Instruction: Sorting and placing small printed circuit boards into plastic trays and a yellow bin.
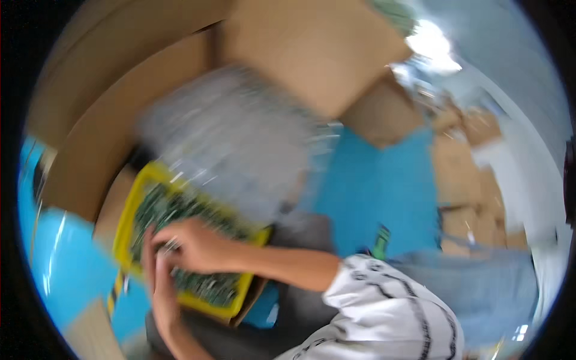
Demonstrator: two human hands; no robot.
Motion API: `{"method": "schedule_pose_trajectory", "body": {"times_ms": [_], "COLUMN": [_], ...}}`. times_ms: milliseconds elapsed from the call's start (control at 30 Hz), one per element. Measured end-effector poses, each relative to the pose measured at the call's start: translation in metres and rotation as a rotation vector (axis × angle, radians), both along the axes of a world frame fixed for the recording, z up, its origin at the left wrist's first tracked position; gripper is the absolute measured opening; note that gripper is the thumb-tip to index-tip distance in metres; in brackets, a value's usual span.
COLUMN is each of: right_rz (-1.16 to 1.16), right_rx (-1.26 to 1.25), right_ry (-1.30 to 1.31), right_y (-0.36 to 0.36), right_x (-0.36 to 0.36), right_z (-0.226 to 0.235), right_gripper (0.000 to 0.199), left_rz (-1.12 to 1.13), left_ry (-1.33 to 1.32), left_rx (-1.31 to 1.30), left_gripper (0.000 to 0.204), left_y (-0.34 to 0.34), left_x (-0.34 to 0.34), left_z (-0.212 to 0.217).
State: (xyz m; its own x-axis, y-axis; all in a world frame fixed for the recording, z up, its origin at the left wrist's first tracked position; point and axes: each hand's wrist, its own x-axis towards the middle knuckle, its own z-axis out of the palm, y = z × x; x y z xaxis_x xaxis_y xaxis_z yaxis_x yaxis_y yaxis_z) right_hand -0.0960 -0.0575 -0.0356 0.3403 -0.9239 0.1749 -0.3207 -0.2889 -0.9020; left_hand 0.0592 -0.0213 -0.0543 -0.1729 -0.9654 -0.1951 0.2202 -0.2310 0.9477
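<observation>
Over a yellow plastic bin [123,237] filled with small green circuit boards [210,288], my two hands meet. My right hand [195,245] reaches in from the right, its fingers curled and closed around something small and shiny, too blurred to name. Close against it, my left hand [161,288] is raised edge-on at the bin's near left side. Its fingers stretch upward, apart from the thumb, and I make out nothing held in its palm. Motion blur smears both hands' fingertips.
Beyond the bin lies a clear plastic-wrapped stack [234,138] inside a large cardboard box [114,114]. A cardboard flap [318,48] rises behind it. Blue floor [378,186] shows on the right, with a green object [381,241] and more cardboard [462,180] farther right.
</observation>
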Motion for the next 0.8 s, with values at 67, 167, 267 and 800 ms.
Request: {"method": "schedule_pose_trajectory", "body": {"times_ms": [67,167,267,800], "right_rz": [-0.072,-0.018,-0.007,-0.033], "right_rx": [0.038,0.243,0.313,0.015], "right_ry": [-0.043,-0.377,-0.354,0.328], "right_y": [0.002,0.015,0.036,0.058], "right_x": [0.019,0.013,0.023,0.04], "right_z": [-0.03,-0.014,0.001,0.038], "right_gripper": [0.03,0.027,0.026,0.036], "left_rz": [0.116,0.206,0.256,0.345], "left_ry": [-0.209,-0.29,-0.242,-0.365], "left_rx": [-0.106,0.021,-0.064,-0.232], "left_gripper": [0.06,0.044,0.034,0.021], "left_y": [0.01,0.021,0.035,0.047], "left_x": [0.015,0.032,0.053,0.05], "left_z": [-0.001,-0.006,-0.011,0.008]}}
